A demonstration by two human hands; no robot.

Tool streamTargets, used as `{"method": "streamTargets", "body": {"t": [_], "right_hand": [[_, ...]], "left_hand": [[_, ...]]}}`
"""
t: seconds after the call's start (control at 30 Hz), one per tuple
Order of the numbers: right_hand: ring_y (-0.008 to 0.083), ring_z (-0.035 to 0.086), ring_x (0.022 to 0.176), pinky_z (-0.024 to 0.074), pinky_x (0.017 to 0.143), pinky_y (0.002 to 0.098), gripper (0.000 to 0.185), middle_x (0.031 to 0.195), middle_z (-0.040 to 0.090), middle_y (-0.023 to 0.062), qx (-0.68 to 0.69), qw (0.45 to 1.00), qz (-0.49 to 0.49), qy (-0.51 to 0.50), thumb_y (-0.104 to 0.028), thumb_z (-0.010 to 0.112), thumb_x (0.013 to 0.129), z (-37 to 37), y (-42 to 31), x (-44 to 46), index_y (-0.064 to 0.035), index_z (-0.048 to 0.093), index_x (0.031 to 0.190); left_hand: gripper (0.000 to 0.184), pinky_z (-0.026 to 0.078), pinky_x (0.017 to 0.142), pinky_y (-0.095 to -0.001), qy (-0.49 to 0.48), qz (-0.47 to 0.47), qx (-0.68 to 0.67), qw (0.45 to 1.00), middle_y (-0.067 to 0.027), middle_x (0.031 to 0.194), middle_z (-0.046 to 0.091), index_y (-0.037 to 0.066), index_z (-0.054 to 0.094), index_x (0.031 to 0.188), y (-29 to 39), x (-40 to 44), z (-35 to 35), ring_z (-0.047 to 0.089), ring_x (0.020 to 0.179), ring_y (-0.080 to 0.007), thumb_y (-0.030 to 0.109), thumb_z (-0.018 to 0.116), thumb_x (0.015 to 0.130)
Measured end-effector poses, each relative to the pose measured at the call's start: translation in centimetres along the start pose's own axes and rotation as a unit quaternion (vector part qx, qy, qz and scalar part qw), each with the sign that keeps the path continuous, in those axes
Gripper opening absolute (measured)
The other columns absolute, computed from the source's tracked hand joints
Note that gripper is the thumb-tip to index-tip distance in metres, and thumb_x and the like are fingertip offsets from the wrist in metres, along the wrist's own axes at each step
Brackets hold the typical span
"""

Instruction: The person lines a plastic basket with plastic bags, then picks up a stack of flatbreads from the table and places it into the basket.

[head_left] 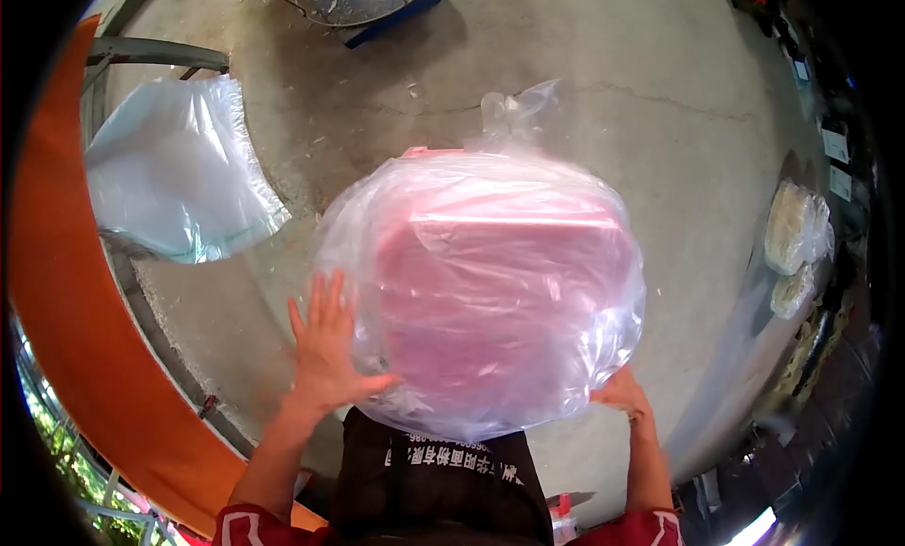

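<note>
A large clear plastic bag (pixel 613 320) bulges in front of me, wrapped around a pink, blocky thing (pixel 500 282) whose kind I cannot make out. Its gathered loose end (pixel 523 113) sticks out at the far side. My left hand (pixel 328 343) is at the bag's left side with the fingers spread, the thumb reaching to the plastic. At the lower right edge is my right hand (pixel 620 393), its thumb turned inward against the bag; its other fingers are mostly hidden by the plastic. Below the bag, a dark apron (pixel 434 480) with white lettering covers my front.
A clear plastic sheet or flat bag (pixel 179 169) lies at the left beside an orange panel (pixel 94 310). A round metal pan-like thing (pixel 358 0) stands on a blue base at the top. Plastic-wrapped bundles (pixel 797 226) rest on the concrete floor (pixel 679 141) at the right.
</note>
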State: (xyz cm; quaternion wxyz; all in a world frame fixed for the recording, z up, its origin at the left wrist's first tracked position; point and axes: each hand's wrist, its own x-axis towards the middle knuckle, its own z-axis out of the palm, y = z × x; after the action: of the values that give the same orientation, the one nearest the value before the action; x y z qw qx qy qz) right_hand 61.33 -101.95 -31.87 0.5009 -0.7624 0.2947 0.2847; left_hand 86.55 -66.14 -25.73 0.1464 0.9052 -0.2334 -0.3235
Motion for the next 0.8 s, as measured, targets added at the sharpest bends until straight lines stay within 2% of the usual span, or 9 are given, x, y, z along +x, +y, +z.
{"method": "streamTargets", "body": {"t": [0.03, 0.13, 0.2, 0.33, 0.43, 0.47, 0.6, 0.67, 0.8], "right_hand": [[0.0231, 0.049, 0.104, 0.0339, 0.092, 0.035, 0.063, 0.112, 0.053, 0.0093, -0.059, 0.998, 0.008, -0.007, -0.023, 0.073, 0.056, 0.9, -1.7, -0.3, -0.0051, 0.05, 0.112], [0.0245, 0.051, 0.1, 0.037, 0.088, 0.0349, 0.052, 0.105, 0.056, 0.0106, 0.188, 0.977, 0.101, -0.002, -0.021, 0.072, 0.058, 2.6, 5.6, 1.0, -0.0048, 0.054, 0.105], [0.0235, 0.052, 0.096, 0.0397, 0.084, 0.0337, 0.044, 0.101, 0.057, 0.0104, 0.215, 0.969, 0.12, -0.012, -0.017, 0.069, 0.06, 2.6, 6.6, 2.1, -0.0045, 0.056, 0.1], [0.0214, 0.052, 0.097, 0.0403, 0.083, 0.0315, 0.034, 0.102, 0.057, 0.0099, 0.049, 0.995, 0.027, -0.085, -0.013, 0.063, 0.067, 1.0, 5.6, 5.2, -0.0042, 0.057, 0.1], [0.021, 0.052, 0.099, 0.0401, 0.084, 0.031, 0.032, 0.104, 0.057, 0.0101, 0.019, 0.995, 0.054, -0.08, -0.013, 0.06, 0.07, 1.0, 3.6, 7.3, -0.0036, 0.057, 0.1], [0.0209, 0.052, 0.099, 0.04, 0.084, 0.0309, 0.031, 0.104, 0.056, 0.0102, 0.004, 0.995, 0.069, -0.07, -0.013, 0.059, 0.071, 1.0, 2.7, 7.5, -0.0034, 0.057, 0.101], [0.0203, 0.051, 0.101, 0.0398, 0.085, 0.0303, 0.028, 0.107, 0.056, 0.0104, -0.099, 0.979, 0.101, 0.144, -0.012, 0.056, 0.076, -1.1, -1.3, 2.8, -0.0025, 0.057, 0.102], [0.024, 0.043, 0.113, 0.033, 0.093, 0.0323, 0.039, 0.121, 0.047, 0.0139, -0.028, 0.939, -0.003, 0.343, -0.023, 0.047, 0.084, -1.3, -1.7, -1.4, 0.0012, 0.048, 0.115], [0.0265, 0.026, 0.125, 0.0177, 0.102, 0.035, 0.068, 0.135, 0.026, 0.0167, 0.196, 0.927, -0.138, 0.288, -0.043, 0.041, 0.087, 2.8, -12.2, 0.9, 0.0019, 0.018, 0.132]], "left_hand": [[0.099, 0.004, 0.095, -0.0631, -0.056, -0.027, 0.019, 0.998, -0.0168, 0.135, 0.022, 0.001, 0.038, 0.121, -0.3, -0.8, 1.6, 0.012, 0.128, -0.0349, 0.048, 0.074, 0.041], [0.103, 0.003, 0.092, -0.0668, -0.137, 0.001, 0.094, 0.986, -0.0169, 0.138, 0.014, -0.001, 0.037, 0.121, -3.4, -2.1, 6.3, 0.007, 0.129, -0.0363, 0.052, 0.073, 0.04], [0.096, 0.003, 0.091, -0.0677, -0.1, -0.003, 0.115, 0.988, -0.0167, 0.137, 0.016, 0.004, 0.035, 0.125, -4.0, -1.6, 8.5, 0.008, 0.129, -0.0359, 0.05, 0.07, 0.048], [0.067, 0.0, 0.093, -0.0665, 0.002, 0.073, 0.137, 0.988, -0.0135, 0.136, 0.022, 0.004, 0.04, 0.121, -7.0, -0.5, 15.2, 0.011, 0.128, -0.0363, 0.035, 0.061, 0.065], [0.05, 0.0, 0.097, -0.0616, 0.025, 0.064, -0.228, 0.971, -0.0123, 0.132, 0.033, 0.009, 0.045, 0.118, -7.4, 0.7, 17.1, 0.021, 0.126, -0.0352, 0.025, 0.056, 0.071], [0.049, 0.002, 0.098, -0.0602, 0.037, 0.071, -0.196, 0.977, -0.0126, 0.129, 0.036, 0.009, 0.046, 0.117, -6.9, 0.5, 16.7, 0.024, 0.124, -0.0348, 0.022, 0.056, 0.07], [0.046, 0.011, 0.101, -0.052, 0.038, 0.039, -0.066, 0.996, -0.0148, 0.125, 0.041, 0.006, 0.049, 0.113, -6.3, -1.4, 11.1, 0.033, 0.119, -0.0335, 0.013, 0.057, 0.069], [0.047, 0.016, 0.101, -0.0472, 0.057, -0.014, -0.06, 0.996, -0.0164, 0.126, 0.039, 0.004, 0.047, 0.114, -6.8, -3.0, 8.7, 0.032, 0.119, -0.0331, 0.01, 0.057, 0.069], [0.051, 0.022, 0.1, -0.04, 0.195, -0.035, -0.24, 0.95, -0.0192, 0.131, 0.03, 0.002, 0.04, 0.122, -2.5, -0.2, 3.7, 0.029, 0.121, -0.0331, 0.01, 0.054, 0.074]]}}
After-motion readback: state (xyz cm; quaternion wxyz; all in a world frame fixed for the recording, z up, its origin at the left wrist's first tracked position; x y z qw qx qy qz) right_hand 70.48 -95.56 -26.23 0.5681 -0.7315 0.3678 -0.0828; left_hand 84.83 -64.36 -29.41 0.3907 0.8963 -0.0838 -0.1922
